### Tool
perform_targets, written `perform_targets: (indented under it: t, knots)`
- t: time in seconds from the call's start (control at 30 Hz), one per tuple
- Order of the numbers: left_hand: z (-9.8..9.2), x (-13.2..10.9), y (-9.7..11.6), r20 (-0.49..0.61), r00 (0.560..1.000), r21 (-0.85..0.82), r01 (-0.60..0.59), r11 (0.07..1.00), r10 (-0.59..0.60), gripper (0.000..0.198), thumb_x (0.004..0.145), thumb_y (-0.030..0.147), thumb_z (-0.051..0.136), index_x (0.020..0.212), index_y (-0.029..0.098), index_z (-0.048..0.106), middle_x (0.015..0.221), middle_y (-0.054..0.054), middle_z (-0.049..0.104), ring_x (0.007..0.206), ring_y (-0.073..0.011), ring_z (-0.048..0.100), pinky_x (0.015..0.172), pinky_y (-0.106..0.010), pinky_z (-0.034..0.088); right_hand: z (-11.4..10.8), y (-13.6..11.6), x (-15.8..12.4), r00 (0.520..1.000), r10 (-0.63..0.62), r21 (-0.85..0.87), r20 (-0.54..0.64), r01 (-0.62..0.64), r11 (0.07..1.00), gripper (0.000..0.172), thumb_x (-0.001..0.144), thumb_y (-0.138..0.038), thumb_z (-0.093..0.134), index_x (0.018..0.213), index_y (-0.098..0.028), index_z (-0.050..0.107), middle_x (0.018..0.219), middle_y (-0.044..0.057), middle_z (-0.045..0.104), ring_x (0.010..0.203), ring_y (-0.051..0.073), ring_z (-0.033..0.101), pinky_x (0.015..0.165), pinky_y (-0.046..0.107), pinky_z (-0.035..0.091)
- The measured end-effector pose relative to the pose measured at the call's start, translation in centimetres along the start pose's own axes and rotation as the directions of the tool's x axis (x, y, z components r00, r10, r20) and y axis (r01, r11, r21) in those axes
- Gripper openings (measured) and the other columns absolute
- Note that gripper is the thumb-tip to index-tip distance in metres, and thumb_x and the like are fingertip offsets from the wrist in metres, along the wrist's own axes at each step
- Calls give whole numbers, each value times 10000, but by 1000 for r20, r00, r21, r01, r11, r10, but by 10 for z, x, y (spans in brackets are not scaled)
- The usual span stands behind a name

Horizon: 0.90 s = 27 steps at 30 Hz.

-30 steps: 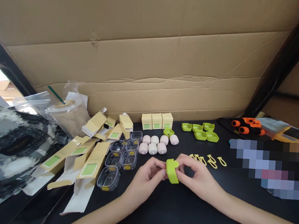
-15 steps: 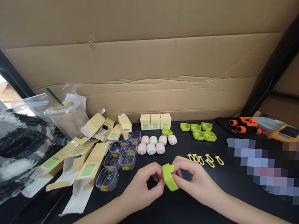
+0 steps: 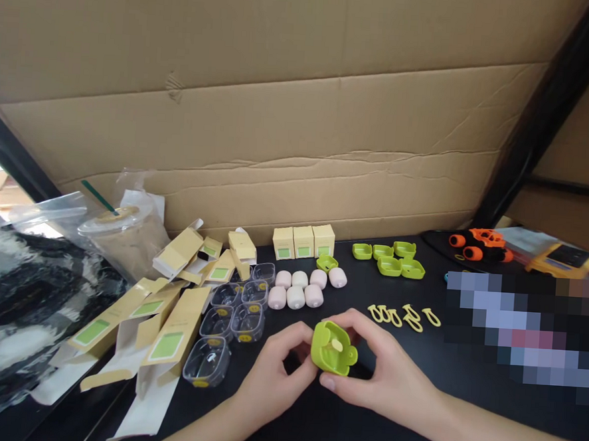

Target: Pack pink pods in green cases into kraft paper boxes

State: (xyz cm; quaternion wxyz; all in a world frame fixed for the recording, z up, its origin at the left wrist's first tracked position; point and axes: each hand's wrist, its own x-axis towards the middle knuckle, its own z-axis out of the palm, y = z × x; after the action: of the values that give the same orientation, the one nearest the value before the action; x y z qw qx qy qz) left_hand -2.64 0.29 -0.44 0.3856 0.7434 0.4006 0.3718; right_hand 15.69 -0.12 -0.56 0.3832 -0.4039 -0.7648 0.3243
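Between both hands, above the dark table, is a small lime-green case cover (image 3: 334, 356), hollow side toward me. A pale yellow tab (image 3: 337, 345) shows inside it, like the head of a yellow loop. My right hand (image 3: 382, 369) grips the cover with fingers over its top edge and thumb below. My left hand (image 3: 278, 366) is closed, fingertips and thumb pinching at the cover's left side; what its fingertips hold behind is hidden. Several yellow loops (image 3: 393, 318) lie beyond my right hand. More green covers (image 3: 389, 266) sit farther back, one green piece (image 3: 327, 262) beside the boxes.
Several pale pink and white rounded cases (image 3: 296, 298) and clear plastic tubs (image 3: 207, 361) stand left of centre. Opened cartons (image 3: 175, 333) spread at left, near a drink cup (image 3: 124, 237). Three small boxes (image 3: 303, 242) line the cardboard wall (image 3: 280, 126). An orange toy car (image 3: 482, 245) is at right.
The green cover has been turned so its hollow inside and the yellow tab now face me. My right-hand fingers have shifted around it, thumb now lower. The camera view has shifted slightly.
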Motion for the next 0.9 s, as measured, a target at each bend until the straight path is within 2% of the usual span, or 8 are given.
perform_targets:
  t: [0.3,0.43,0.47,0.53,0.6,0.63,0.77,0.9]
  knots:
    - [0,0,0,-21,1000,33,-4,999,5,121,814,192,507,715,164,569,686,-5,588,642,-134,537,621,-227,439,-3,-1,-3,994,-76,-21,-77,74,997,397,659,-205,725,1017,-265,565,877,-30,612,787,168,586,710,288,444]
    - [-1,0,-1,-17,999,99,-27,995,28,91,786,153,507,720,170,567,683,3,578,641,-133,537,615,-224,437,-3,-2,-3,996,-64,-27,-55,62,998,367,654,-208,718,987,-256,573,897,-11,624,806,189,592,705,301,446]
    - [-1,-1,-1,-7,999,123,-40,992,41,70,763,134,523,759,171,582,705,2,586,652,-135,541,624,-227,440,-3,-2,-3,997,-58,-26,-42,57,998,365,649,-207,717,981,-254,574,900,-8,627,807,193,593,701,303,447]
    - [-1,-2,0,22,997,167,-73,983,71,204,721,104,555,905,175,606,789,-10,610,694,-144,559,663,-239,451,-3,-1,-3,998,-57,-32,-20,56,998,374,637,-200,720,977,-254,575,901,-5,632,806,199,594,705,309,449]
    - [-3,-4,0,50,993,197,-114,974,106,313,736,103,555,1036,182,595,839,-23,617,726,-152,572,693,-251,457,-3,-1,-4,997,-71,-53,-11,70,996,386,630,-197,724,981,-256,574,913,-2,637,817,207,595,722,320,449]
    - [-4,-4,0,64,990,208,-136,969,126,295,770,118,537,1053,181,593,840,-30,616,732,-155,575,696,-255,458,-3,0,-4,997,-80,-67,-14,79,995,390,630,-200,725,985,-257,573,925,1,640,828,212,595,727,323,448]
    - [-7,-3,-2,105,974,284,-221,933,199,196,875,175,438,915,153,629,792,-63,614,720,-169,570,661,-268,447,-2,1,-4,993,-107,-103,-48,102,989,406,637,-223,733,1006,-253,567,966,17,639,852,223,595,715,325,451]
    - [-10,0,-5,94,972,376,-235,896,216,221,880,165,433,926,156,649,795,-74,623,727,-182,575,664,-280,446,-2,4,-2,986,-138,-91,-92,130,987,421,652,-238,737,1035,-246,562,924,14,626,825,209,599,717,323,457]
